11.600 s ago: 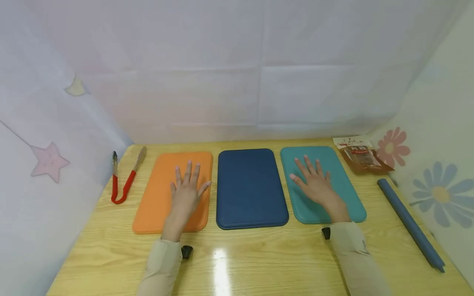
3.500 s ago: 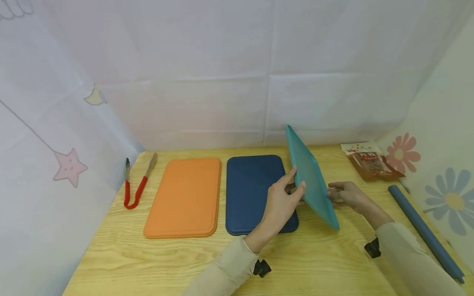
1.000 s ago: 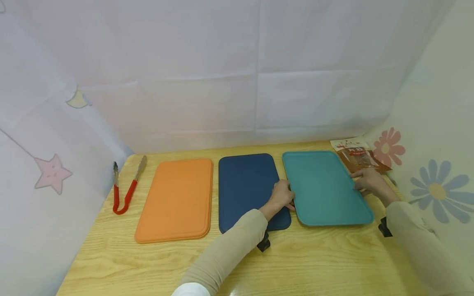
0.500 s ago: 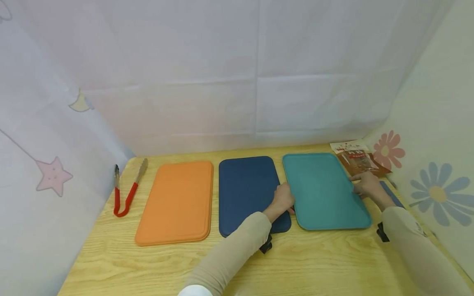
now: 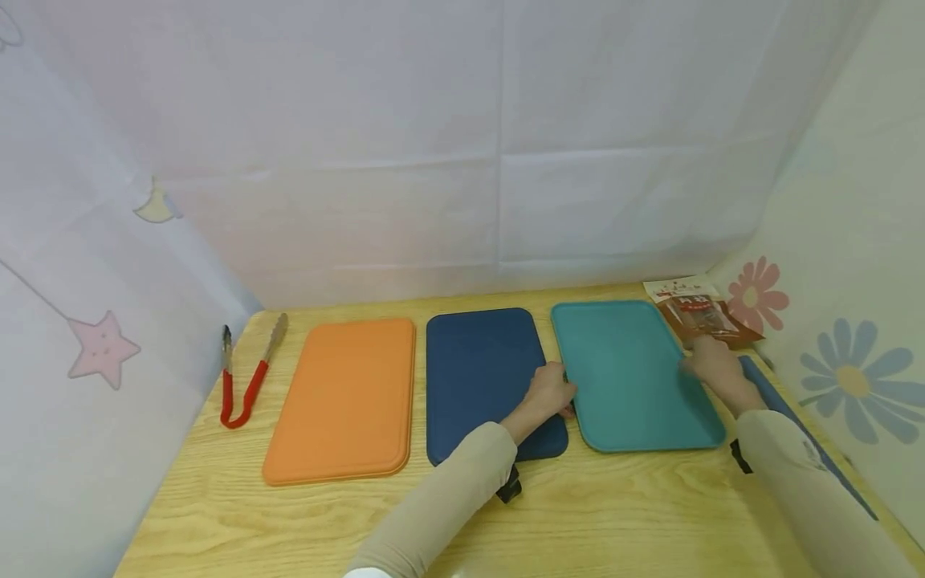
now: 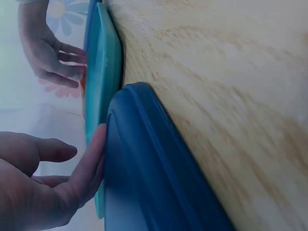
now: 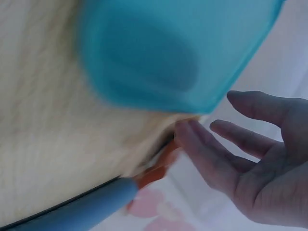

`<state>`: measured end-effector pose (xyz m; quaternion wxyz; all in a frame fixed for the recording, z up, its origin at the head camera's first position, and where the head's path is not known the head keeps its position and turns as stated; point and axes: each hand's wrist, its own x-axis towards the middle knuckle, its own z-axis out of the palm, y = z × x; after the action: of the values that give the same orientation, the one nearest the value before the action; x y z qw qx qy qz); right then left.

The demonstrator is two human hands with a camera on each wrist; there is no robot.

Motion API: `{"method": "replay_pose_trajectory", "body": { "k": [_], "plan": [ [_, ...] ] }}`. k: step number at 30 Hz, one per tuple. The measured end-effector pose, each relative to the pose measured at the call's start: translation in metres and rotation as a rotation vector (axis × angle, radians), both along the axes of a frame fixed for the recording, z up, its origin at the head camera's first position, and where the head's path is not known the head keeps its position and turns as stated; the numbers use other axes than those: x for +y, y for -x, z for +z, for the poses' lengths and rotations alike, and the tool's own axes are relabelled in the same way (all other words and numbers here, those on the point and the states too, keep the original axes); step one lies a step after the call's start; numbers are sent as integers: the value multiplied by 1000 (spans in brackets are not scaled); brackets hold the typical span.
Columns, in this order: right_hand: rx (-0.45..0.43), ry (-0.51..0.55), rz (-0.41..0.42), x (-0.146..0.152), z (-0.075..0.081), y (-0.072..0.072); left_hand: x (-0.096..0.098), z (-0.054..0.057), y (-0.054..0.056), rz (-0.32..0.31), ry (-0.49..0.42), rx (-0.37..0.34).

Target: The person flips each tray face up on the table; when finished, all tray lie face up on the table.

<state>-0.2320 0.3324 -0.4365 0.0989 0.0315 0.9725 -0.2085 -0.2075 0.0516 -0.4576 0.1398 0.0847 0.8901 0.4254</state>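
Observation:
A teal rectangular tray [image 5: 629, 385] lies on the table, hollow side up. My left hand [image 5: 549, 389] is at the gap between it and the navy tray [image 5: 480, 369], which lies bottom up. In the left wrist view, those fingers reach down at the navy tray's edge, thumb apart from it. My right hand [image 5: 715, 373] is by the teal tray's right edge. In the right wrist view, its fingers are loosely bent near the rim, with the thumb held away and nothing between them. An orange tray [image 5: 343, 393] lies bottom up at the left.
Red-handled tongs [image 5: 251, 393] lie at the table's far left. At the back right is a brown and white food packet [image 5: 701, 313], beside the right hand. A long blue-grey roll [image 5: 759, 373] runs along the right edge, partly behind the right arm. Cloth hangs behind and at the sides.
The teal tray went from bottom up, to tilted between both hands, to lying hollow side up. In the last half second my right hand has shifted slightly at its edge; the left has barely moved.

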Motion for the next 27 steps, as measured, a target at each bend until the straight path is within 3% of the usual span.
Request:
{"method": "replay_pose_trajectory", "body": {
  "k": [3, 8, 10, 15, 20, 27],
  "plan": [
    [36, -18, 44, -14, 7, 0, -11, 8, -8, -49, -54, 34],
    [96, 95, 131, -44, 12, -4, -35, 22, -20, -114, -6, 192],
    [101, 144, 157, -57, 12, -7, -47, 27, -25, -105, 47, 240],
    [107, 214, 202, -94, 10, -10, -90, 36, -36, -52, 147, 285],
    [97, 242, 217, -131, 10, -10, -134, 33, -39, 43, 251, 264],
    [45, 304, 284, -175, -1, -11, -170, 12, -34, 110, 342, 194]
  ]
}}
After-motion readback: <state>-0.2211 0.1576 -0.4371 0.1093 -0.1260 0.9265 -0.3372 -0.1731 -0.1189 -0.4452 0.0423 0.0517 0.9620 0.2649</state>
